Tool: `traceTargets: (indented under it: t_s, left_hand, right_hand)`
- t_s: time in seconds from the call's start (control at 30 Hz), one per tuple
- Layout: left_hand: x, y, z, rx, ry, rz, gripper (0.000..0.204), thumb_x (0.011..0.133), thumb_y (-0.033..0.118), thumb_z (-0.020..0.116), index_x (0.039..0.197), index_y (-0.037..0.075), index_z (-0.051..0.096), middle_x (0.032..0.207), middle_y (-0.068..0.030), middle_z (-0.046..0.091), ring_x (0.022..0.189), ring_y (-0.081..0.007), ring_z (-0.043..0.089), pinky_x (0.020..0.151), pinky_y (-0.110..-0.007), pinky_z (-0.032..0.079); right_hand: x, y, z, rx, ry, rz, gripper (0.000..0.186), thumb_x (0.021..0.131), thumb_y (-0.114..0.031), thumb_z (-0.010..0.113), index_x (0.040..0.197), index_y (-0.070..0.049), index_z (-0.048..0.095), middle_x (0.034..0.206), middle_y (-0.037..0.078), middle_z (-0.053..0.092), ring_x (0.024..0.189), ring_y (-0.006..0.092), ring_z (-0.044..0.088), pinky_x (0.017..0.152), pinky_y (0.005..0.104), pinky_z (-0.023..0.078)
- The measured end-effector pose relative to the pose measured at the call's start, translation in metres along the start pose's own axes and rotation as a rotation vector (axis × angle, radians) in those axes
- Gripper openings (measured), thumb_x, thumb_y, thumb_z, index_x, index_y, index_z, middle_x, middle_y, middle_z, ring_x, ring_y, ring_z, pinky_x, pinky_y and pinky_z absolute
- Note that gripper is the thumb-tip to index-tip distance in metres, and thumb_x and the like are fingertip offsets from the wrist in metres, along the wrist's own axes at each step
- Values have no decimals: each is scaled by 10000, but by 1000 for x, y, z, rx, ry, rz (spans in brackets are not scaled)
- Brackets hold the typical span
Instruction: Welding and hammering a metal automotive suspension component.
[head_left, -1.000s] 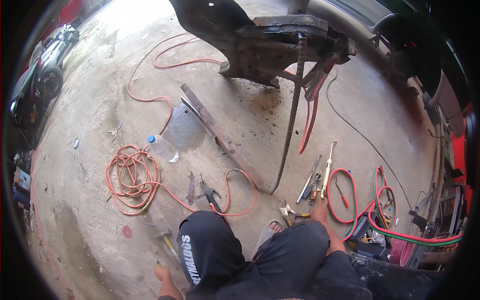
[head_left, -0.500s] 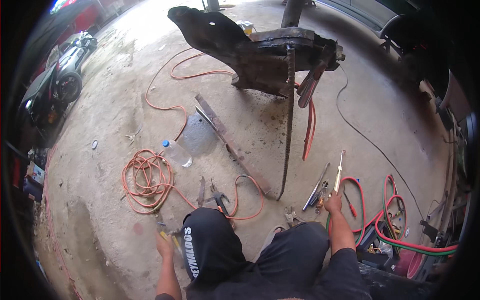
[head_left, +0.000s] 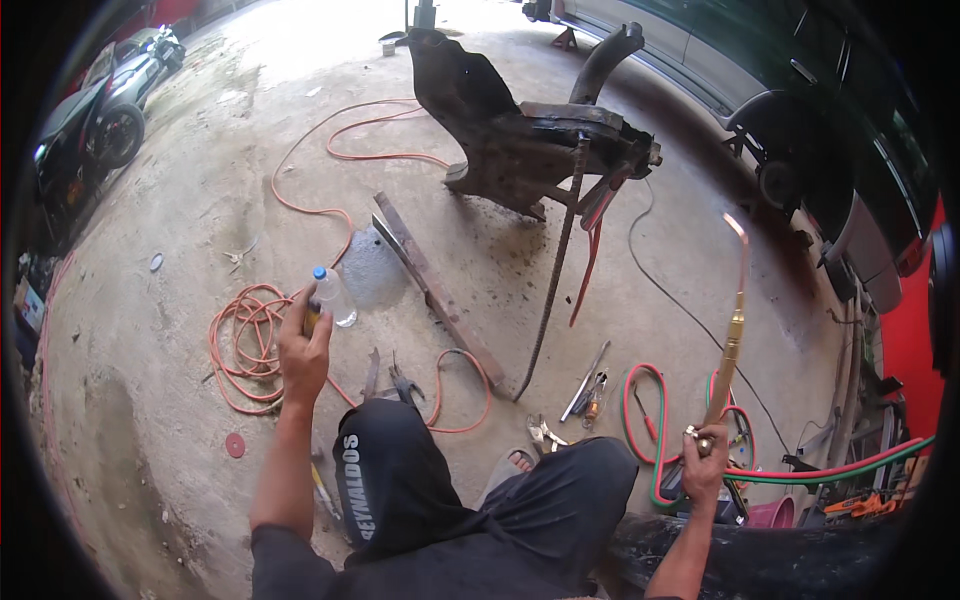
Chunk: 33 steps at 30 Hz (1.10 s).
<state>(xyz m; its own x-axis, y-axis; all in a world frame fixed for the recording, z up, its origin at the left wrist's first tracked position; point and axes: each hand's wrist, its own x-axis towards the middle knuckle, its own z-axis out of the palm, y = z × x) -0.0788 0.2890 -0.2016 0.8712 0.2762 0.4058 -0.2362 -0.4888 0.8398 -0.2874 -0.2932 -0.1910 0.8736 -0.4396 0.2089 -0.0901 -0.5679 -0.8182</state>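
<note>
My right hand (head_left: 704, 460) is wrapped round the rear of a brass gas torch (head_left: 733, 345), near its valve knobs. The torch stands tilted upward, its bent copper tip farthest from me. Raised on the left, my left hand (head_left: 303, 355) is closed on a small yellow and dark object (head_left: 311, 319), mostly hidden by the fingers. Just past that hand stands a clear plastic bottle (head_left: 341, 302) with a blue cap. Ahead sits a dark, rusty metal part (head_left: 530, 155); a ribbed steel rod (head_left: 552, 290) slants from it to the floor.
Red and green hoses (head_left: 820, 476) run off to the right. An orange cable (head_left: 235, 345) lies coiled at left. A rusty steel bar (head_left: 440, 295), pliers (head_left: 543, 436) and other hand tools lie on the concrete. A motorcycle (head_left: 110, 110) stands far left; a vehicle (head_left: 690, 60) far right.
My right hand has swung the torch up and rightward, away from the floor tools. My left hand has risen from low beside my knee toward the bottle. The view has shifted slightly.
</note>
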Motion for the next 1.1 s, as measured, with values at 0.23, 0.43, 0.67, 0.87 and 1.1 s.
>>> traceTargets:
  t_s: [0.23, 0.43, 0.67, 0.87, 1.1]
  left_hand:
    - [84, 102, 86, -499, -163, 67, 335, 1059, 201, 572, 1311, 0, 663, 761, 42, 500, 686, -57, 414, 607, -239, 350]
    - [113, 72, 113, -605, -223, 41, 354, 1070, 250, 550, 1261, -20, 676, 669, 77, 411, 597, -35, 343, 545, -223, 282]
    - [98, 115, 46, -699, -91, -460, 331, 1091, 252, 516, 1192, -17, 680, 711, 69, 435, 567, -21, 355, 507, -206, 283]
    - [109, 239, 2, -723, 107, -737, 282, 1078, 267, 585, 1252, 50, 629, 724, 43, 503, 551, -36, 404, 488, -211, 335]
    - [158, 304, -18, -1351, 177, -986, 486, 1082, 466, 503, 1097, 5, 660, 676, 29, 504, 472, -57, 378, 430, -237, 304]
  right_hand:
    - [37, -195, -3, 277, -249, -380, 530, 827, 51, 775, 1320, -116, 670, 1116, 151, 621, 795, 140, 646, 642, 277, 548]
    - [116, -245, 57, 244, -889, -324, 461, 767, -3, 869, 1206, -88, 756, 941, 126, 693, 825, 205, 679, 694, 310, 515]
    - [102, -305, 61, 543, -1212, 68, 468, 891, 14, 772, 1342, -79, 687, 1020, 110, 682, 803, 163, 647, 668, 303, 511]
    - [97, -428, -36, 577, -1195, 568, 507, 906, 16, 762, 1385, -113, 658, 1065, 111, 669, 773, 130, 654, 610, 270, 536]
    - [94, -533, -85, 366, -1242, 631, 542, 902, 37, 755, 1409, -110, 632, 1081, 96, 668, 782, 129, 665, 615, 262, 562]
